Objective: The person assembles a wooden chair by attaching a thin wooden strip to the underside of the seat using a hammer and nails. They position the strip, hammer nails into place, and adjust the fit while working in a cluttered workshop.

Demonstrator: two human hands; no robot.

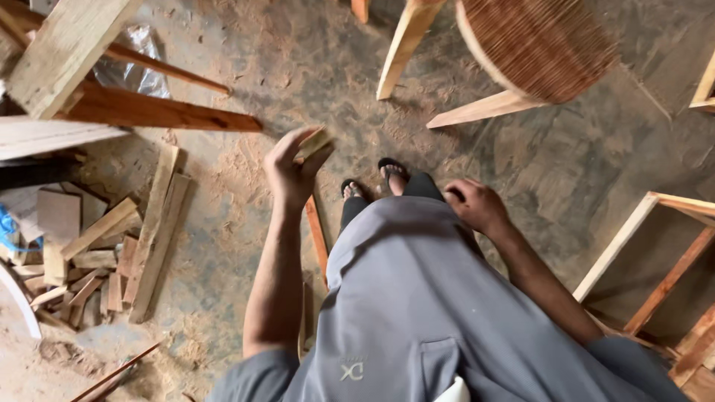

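I stand on a dusty concrete floor and look down my grey shirt at my sandalled feet [372, 181]. My left hand [292, 167] is raised in front of me and grips a small pale wood block [314, 143] between thumb and fingers. My right hand [477, 205] hangs by my hip with its fingers curled in, holding nothing that I can see. A thin reddish wood strip [316, 234] lies on the floor just below my left hand.
A heap of wood offcuts [89, 260] and two long planks [158, 231] lie at the left. Reddish beams [160, 112] cross the upper left. A woven-seat stool [536, 45] with pale legs stands ahead; a wooden frame [655, 260] is at the right.
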